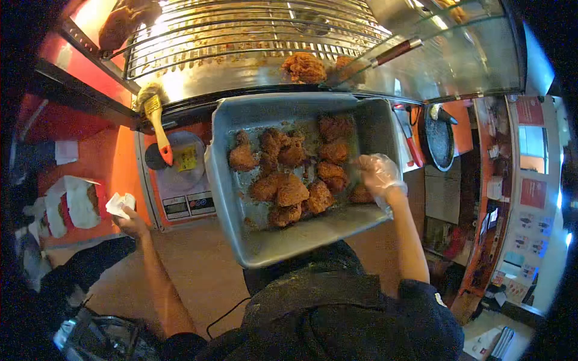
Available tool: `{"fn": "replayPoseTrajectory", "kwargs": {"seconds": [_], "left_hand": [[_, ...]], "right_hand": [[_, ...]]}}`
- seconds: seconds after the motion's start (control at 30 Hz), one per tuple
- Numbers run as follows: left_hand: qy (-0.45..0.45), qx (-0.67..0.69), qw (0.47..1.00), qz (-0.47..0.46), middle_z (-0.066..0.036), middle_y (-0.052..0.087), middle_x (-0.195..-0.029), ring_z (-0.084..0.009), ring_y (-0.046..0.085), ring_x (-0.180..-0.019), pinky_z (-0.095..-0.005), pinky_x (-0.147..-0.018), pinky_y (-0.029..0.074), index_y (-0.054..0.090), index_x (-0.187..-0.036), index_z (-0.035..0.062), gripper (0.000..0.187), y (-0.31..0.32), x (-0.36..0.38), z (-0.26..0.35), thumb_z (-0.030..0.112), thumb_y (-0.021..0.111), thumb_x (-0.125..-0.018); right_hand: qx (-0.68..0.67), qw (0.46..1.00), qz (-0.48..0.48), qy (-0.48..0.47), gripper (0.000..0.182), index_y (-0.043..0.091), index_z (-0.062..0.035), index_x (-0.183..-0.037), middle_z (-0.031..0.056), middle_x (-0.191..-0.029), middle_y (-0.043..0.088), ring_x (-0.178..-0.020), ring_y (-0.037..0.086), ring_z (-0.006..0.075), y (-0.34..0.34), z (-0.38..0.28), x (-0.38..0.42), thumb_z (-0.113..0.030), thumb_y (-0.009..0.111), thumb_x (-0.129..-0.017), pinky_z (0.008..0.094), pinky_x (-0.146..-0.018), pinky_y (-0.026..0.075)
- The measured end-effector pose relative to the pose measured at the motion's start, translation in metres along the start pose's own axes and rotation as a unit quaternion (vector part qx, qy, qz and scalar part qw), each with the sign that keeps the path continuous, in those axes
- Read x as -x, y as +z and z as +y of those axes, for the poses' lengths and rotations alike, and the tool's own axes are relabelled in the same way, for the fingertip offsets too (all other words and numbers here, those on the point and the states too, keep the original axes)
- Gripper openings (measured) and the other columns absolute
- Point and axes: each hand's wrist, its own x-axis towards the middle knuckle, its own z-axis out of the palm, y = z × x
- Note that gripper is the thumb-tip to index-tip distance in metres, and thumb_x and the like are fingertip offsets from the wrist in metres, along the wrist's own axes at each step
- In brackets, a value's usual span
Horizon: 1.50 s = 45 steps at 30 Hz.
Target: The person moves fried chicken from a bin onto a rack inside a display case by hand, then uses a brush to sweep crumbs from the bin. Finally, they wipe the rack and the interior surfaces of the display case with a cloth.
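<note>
Left hand (131,223) pinches white paper (120,204); gloved right hand (380,175) is inside the tub (313,239), grip unclear; gentle pressure best spares the fried chicken (292,191)!

this looks like a fried-food shop, at its working counter: a brightly lit cabinet (205,77) with wire racks (241,37) and a glass panel (466,57), browned fried pieces (292,191) in a deep grey tub (328,236), a scale (189,175) with a display, and printed notices (533,200) on the wall at right.
</note>
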Motion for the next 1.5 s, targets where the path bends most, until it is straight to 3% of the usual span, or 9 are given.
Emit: {"fn": "replayPoseTrajectory", "kwargs": {"seconds": [0.2, 0.33, 0.47, 0.73, 0.93, 1.07, 1.23, 1.3, 1.5], "left_hand": [[0.009, 0.035, 0.999, 0.015, -0.023, 0.064, -0.096, -0.0345, 0.062, -0.085, -0.0413, -0.074, 0.047, 0.058, -0.102, -0.0096, 0.042, -0.010, -0.003, 0.039, 0.030, 0.057, -0.086], [0.025, -0.039, 0.999, -0.010, -0.025, 0.061, -0.099, -0.0411, 0.059, -0.088, -0.0458, -0.074, 0.046, 0.057, -0.105, -0.0050, 0.038, -0.007, -0.004, 0.018, 0.028, 0.053, -0.087], [0.032, 0.048, 0.998, -0.016, -0.026, 0.060, -0.099, -0.0413, 0.058, -0.089, -0.0452, -0.077, 0.045, 0.056, -0.105, -0.0075, 0.038, -0.011, -0.002, 0.039, 0.026, 0.053, -0.088], [0.036, -0.023, 0.999, -0.007, -0.024, 0.062, -0.095, -0.0380, 0.061, -0.086, -0.0429, -0.074, 0.047, 0.056, -0.105, -0.0086, 0.048, -0.009, -0.007, 0.030, 0.037, 0.052, -0.089], [-0.046, -0.083, 0.995, -0.021, -0.027, 0.061, -0.096, -0.0422, 0.059, -0.088, -0.0465, -0.075, 0.046, 0.058, -0.100, -0.0085, 0.039, -0.007, -0.002, 0.014, 0.027, 0.053, -0.087], [-0.149, -0.038, 0.986, -0.061, -0.027, 0.060, -0.097, -0.0410, 0.059, -0.086, -0.0458, -0.076, 0.046, 0.057, -0.099, -0.0088, 0.039, -0.014, -0.002, 0.049, 0.028, 0.055, -0.087], [0.016, 0.015, 0.999, 0.032, -0.025, 0.058, -0.095, -0.0408, 0.057, -0.087, -0.0455, -0.076, 0.045, 0.054, -0.102, -0.0074, 0.033, -0.010, 0.001, 0.046, 0.022, 0.053, -0.087], [0.020, 0.015, 0.999, 0.029, -0.026, 0.057, -0.095, -0.0412, 0.056, -0.087, -0.0459, -0.077, 0.044, 0.053, -0.103, -0.0073, 0.032, -0.011, 0.001, 0.047, 0.020, 0.051, -0.087], [-0.014, 0.056, 0.998, 0.028, -0.025, 0.056, -0.096, -0.0413, 0.055, -0.088, -0.0458, -0.078, 0.043, 0.055, -0.100, -0.0077, 0.031, 0.006, 0.007, 0.008, 0.020, 0.052, -0.087]], "right_hand": [[-0.064, 0.979, 0.154, 0.116, 0.023, 0.063, -0.0151, -0.101, 0.0156, -0.096, 0.064, -0.087, 0.062, 0.0342, 0.042, 0.026, -0.001, -0.017, 0.054, -0.080, 0.0456, -0.077, 0.049], [-0.204, 0.957, 0.092, 0.187, 0.025, 0.063, -0.0115, -0.103, 0.0186, -0.091, 0.064, -0.087, 0.061, 0.0358, 0.015, 0.042, 0.008, -0.016, 0.050, -0.082, 0.0450, -0.078, 0.049], [-0.261, 0.952, -0.027, 0.157, 0.032, 0.059, -0.0031, -0.115, 0.0078, -0.096, 0.065, -0.087, 0.061, 0.0171, 0.008, 0.082, 0.029, -0.007, 0.052, -0.084, 0.0299, -0.081, 0.050], [0.201, 0.947, -0.238, 0.078, 0.045, 0.057, -0.0134, -0.118, 0.0123, -0.108, 0.063, -0.103, 0.060, 0.0296, 0.014, 0.011, 0.043, -0.035, 0.063, -0.079, 0.0400, -0.091, 0.046], [0.176, 0.923, -0.338, 0.051, 0.052, 0.047, -0.0122, -0.127, 0.0231, -0.109, 0.060, -0.106, 0.057, 0.0316, 0.001, -0.006, 0.026, -0.034, 0.056, -0.080, 0.0418, -0.090, 0.045], [0.067, 0.977, -0.195, 0.055, 0.047, 0.056, -0.0115, -0.112, 0.0155, -0.099, 0.065, -0.097, 0.061, 0.0328, -0.010, 0.004, 0.039, -0.047, 0.054, -0.081, 0.0434, -0.083, 0.048], [-0.193, 0.973, -0.105, 0.070, 0.040, 0.066, -0.0057, -0.093, 0.0133, -0.091, 0.066, -0.086, 0.063, 0.0260, -0.065, 0.002, 0.030, -0.044, 0.059, -0.082, 0.0369, -0.077, 0.049], [-0.393, 0.914, -0.038, 0.087, 0.027, 0.066, -0.0031, -0.094, 0.0062, -0.092, 0.065, -0.085, 0.059, 0.0156, -0.065, 0.003, 0.021, -0.027, 0.065, -0.083, 0.0294, -0.077, 0.047], [-0.660, 0.730, 0.170, -0.047, 0.041, 0.060, -0.0053, -0.107, 0.0040, -0.092, 0.062, -0.076, 0.058, 0.0130, -0.142, -0.137, -0.056, -0.037, 0.063, -0.082, 0.0267, -0.065, 0.046]]}}
